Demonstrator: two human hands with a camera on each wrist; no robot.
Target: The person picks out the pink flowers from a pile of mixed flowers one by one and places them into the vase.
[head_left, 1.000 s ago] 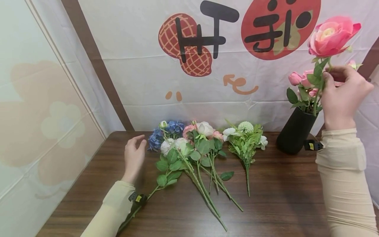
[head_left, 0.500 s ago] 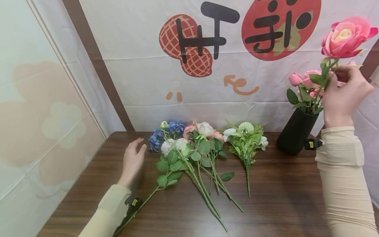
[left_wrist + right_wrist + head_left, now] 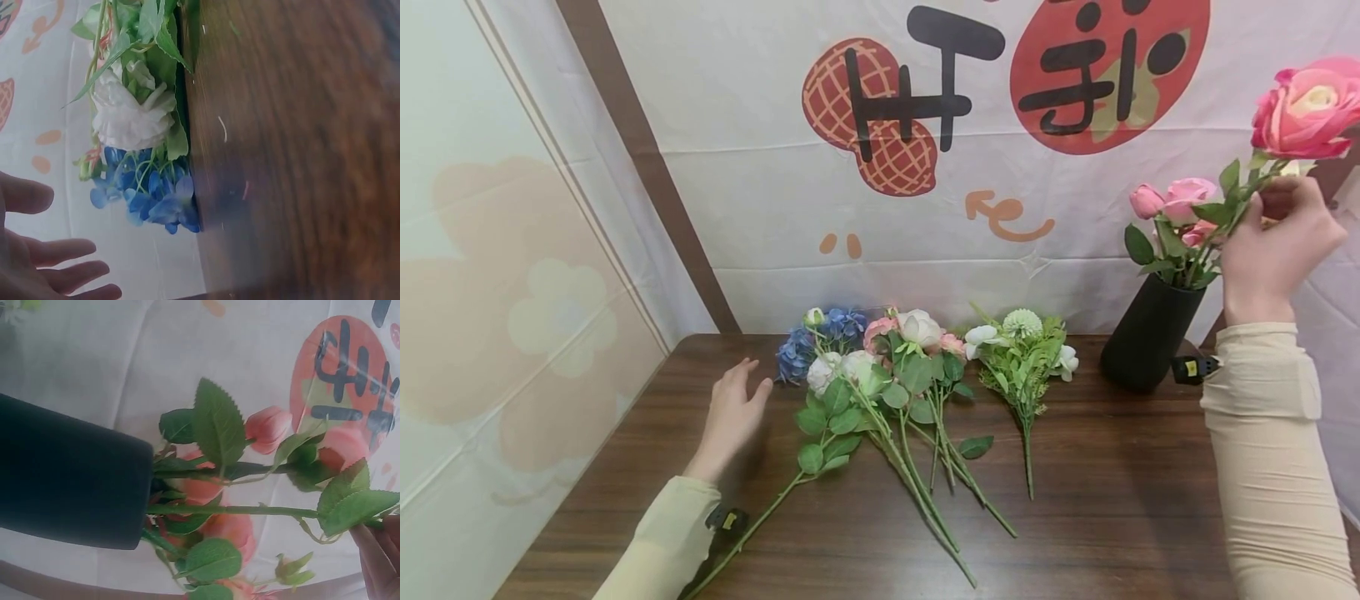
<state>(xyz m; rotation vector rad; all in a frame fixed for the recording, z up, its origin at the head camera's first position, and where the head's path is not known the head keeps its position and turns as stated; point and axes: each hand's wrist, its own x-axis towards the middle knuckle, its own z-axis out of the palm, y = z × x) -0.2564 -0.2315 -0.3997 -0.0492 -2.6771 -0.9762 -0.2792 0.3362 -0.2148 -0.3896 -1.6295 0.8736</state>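
Head: Pinching the large pink rose point(image 3: 1303, 121) by its stem in the right hand point(image 3: 1273, 254), bloom up and right of the black vase point(image 3: 1153, 333) holding smaller pink roses point(image 3: 1189, 198). Holding the left hand point(image 3: 730, 417) at the bench's point(image 3: 1112, 492) left side, near the blue flowers point(image 3: 797, 358); can't tell if touching the bench.

Left wrist: Showing left fingers point(image 3: 62, 250) extended and spread, apart from blue petals and white blooms point(image 3: 131, 119).

Right wrist: Can trace the stem point(image 3: 250, 510) from vase mouth to right fingers point(image 3: 372, 553).
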